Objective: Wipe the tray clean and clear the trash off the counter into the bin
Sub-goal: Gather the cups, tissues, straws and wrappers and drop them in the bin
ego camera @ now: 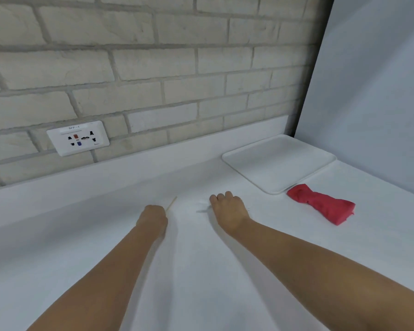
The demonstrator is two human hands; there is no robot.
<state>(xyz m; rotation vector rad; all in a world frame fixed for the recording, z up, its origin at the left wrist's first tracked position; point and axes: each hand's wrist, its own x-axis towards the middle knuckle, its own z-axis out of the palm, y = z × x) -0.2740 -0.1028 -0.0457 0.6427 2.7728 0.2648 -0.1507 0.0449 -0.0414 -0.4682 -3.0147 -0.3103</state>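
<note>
Trash collection. My left hand pinches a stick; my right hand, I cannot tell. Next: locate the bin

1 head-worn wide-angle view looks forward and down, close over a white table, facing a brick wall.

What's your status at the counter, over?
Left hand pinching thin wooden stick. Right hand down on pale scrap, grip unclear. Tray bare, red cloth beside it. Nothing in the way seen.
</note>
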